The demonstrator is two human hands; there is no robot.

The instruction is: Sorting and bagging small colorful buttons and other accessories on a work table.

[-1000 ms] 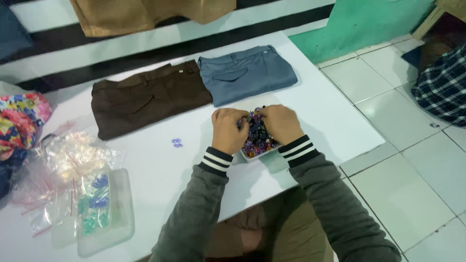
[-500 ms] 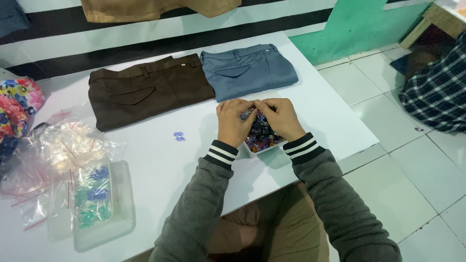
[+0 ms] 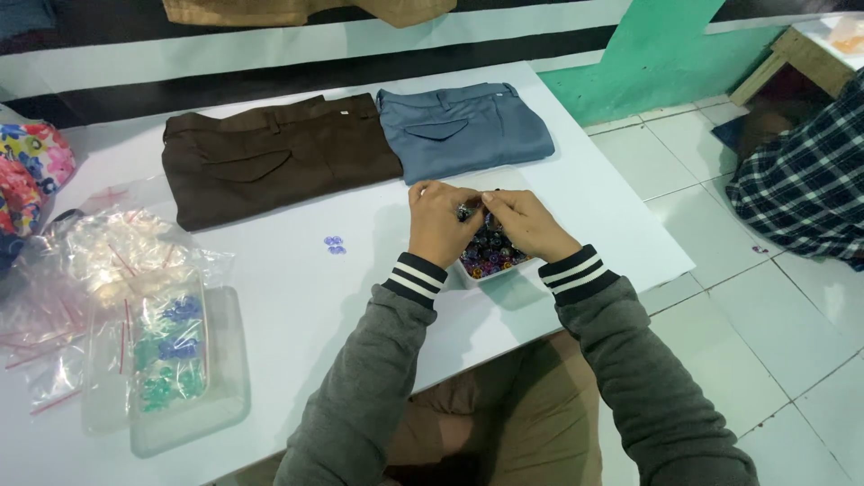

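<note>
Both hands are over the white tray point(image 3: 475, 275) of dark buttons near the table point(image 3: 297, 315) edge. Left hand point(image 3: 438, 225) and right hand point(image 3: 525, 225) are curled, fingertips pinching something tiny, probably one button; can't tell. Looks like sorting; needs fine grip.

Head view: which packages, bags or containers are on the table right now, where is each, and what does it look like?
Small white tray: under both hands, near the table's front edge, full of dark multicoloured buttons.
Clear plastic box: front left, rectangular, see-through.
Bag of blue and green buttons: clear, lying on that box.
Clear bags with red seal strips: crumpled pile at far left.
No labels, signs or screens show.
</note>
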